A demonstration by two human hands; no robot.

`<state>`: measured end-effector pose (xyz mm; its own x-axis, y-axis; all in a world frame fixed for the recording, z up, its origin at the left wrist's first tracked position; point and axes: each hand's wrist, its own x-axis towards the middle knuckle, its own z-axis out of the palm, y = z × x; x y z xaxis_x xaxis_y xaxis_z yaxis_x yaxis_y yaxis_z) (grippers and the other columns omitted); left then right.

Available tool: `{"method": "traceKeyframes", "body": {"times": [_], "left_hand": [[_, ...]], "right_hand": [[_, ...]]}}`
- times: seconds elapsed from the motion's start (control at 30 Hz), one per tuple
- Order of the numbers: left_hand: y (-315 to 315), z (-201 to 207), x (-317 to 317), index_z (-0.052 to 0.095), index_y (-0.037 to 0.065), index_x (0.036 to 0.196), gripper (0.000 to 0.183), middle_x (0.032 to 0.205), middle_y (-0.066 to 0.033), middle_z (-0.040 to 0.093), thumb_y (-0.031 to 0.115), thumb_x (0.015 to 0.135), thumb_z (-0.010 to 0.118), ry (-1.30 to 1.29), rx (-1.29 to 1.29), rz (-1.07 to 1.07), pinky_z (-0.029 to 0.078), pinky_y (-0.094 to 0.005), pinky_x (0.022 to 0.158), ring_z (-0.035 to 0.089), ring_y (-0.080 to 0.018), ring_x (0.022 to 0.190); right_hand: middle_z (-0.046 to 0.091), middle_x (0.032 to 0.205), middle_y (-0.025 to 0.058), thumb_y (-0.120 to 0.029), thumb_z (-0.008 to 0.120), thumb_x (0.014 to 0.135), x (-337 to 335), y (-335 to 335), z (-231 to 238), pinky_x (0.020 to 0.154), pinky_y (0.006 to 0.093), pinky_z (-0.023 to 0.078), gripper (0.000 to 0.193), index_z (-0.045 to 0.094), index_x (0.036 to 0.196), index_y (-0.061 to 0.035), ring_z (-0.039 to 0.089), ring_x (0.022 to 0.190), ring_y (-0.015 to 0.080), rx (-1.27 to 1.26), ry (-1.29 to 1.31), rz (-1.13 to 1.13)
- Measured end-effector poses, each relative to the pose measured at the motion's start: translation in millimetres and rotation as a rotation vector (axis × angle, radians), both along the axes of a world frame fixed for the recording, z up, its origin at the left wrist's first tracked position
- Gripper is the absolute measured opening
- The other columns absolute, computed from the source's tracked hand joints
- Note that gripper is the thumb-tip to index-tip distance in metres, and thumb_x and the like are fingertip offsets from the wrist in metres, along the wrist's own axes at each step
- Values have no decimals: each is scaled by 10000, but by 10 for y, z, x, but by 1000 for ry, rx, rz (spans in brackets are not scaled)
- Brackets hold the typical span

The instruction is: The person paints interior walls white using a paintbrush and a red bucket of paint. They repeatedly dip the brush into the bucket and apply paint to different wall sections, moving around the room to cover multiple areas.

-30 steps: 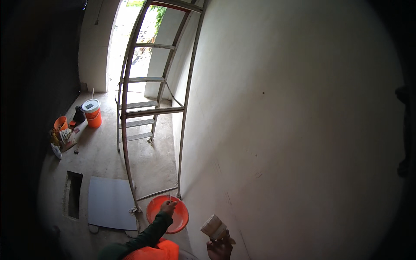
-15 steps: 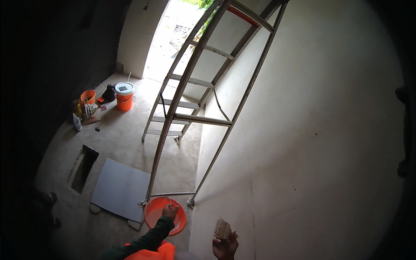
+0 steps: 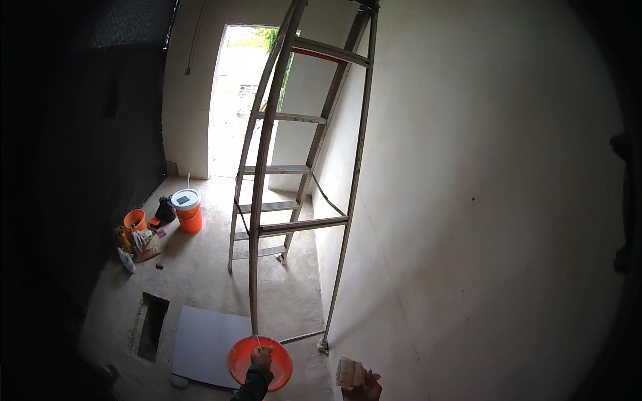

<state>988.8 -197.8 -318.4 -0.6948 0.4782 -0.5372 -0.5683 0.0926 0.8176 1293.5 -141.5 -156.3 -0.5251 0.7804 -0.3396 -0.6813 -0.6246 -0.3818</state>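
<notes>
A wide, flat brush with pale bristles and a light handle (image 3: 350, 371) is being gripped in the right hand (image 3: 363, 389), at the lower edge of the view, with its bristles being pointed leftward. A round, shallow orange plastic basin (image 3: 283, 371) is being overlapped by the left hand (image 3: 261, 357), which is being reached in from below in a dark green sleeve (image 3: 253, 386); its fingers are being kept curled near a thin pale stick (image 3: 259, 340) at the basin's far side, and whether the stick or the rim is being gripped cannot be told. The brush is being held to the right of the basin, apart from it, and in front of a broad, smooth off-white wall (image 3: 495, 200). Beyond the basin, a tall grey metal stepladder (image 3: 254, 281) is being supported on the bare grey floor (image 3: 294, 287), one of its feet being hidden by the basin. The basin is also being backed, on its left, by a flat, pale grey rectangular panel (image 3: 210, 344). Farther off, a tall orange bucket with a white lid (image 3: 190, 217) is being lit from a bright doorway (image 3: 234, 134).
</notes>
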Motion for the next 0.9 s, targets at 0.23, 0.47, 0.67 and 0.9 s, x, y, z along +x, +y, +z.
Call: {"method": "traceKeyframes", "body": {"times": [0.23, 0.47, 0.67, 0.9], "left_hand": [[-94, 199, -53, 598, 53, 1064, 275, 761, 0, 569, 178, 885, 765, 66, 46, 49, 482, -276, 519, 542, -98, 597], [-135, 448, 134, 622, 71, 1134, 252, 703, 7, 560, 180, 928, 717, 194, 52, 95, 451, -276, 459, 520, -98, 530], [-250, 749, 187, 678, 68, 1152, 256, 586, 13, 504, 268, 996, 646, 247, -9, 53, 374, -287, 377, 452, -105, 420], [-635, 959, 494, 738, 82, 1041, 224, 577, 49, 475, 273, 1008, 625, 254, -13, 82, 317, -271, 380, 404, -81, 415]], "right_hand": [[748, 986, -1, -422, 575, 1026, 213, -83, -174, 594, 348, 493, 298, 712, 1092, -166, 649, 757, 182, -64, -24, -99], [750, 1104, 31, -348, 619, 1003, 644, -87, -192, 701, 421, 577, 223, 733, 1084, -174, 713, 979, 244, -208, 194, 50], [755, 1036, 33, -365, 653, 977, 826, -154, -515, 691, 405, 544, 212, 738, 1044, -182, 708, 948, 251, -261, 284, 62], [741, 1135, 59, -440, 558, 1021, 1027, -419, -851, 769, 434, 542, 372, 710, 1165, -132, 682, 1070, 289, -316, 277, 169]]}}
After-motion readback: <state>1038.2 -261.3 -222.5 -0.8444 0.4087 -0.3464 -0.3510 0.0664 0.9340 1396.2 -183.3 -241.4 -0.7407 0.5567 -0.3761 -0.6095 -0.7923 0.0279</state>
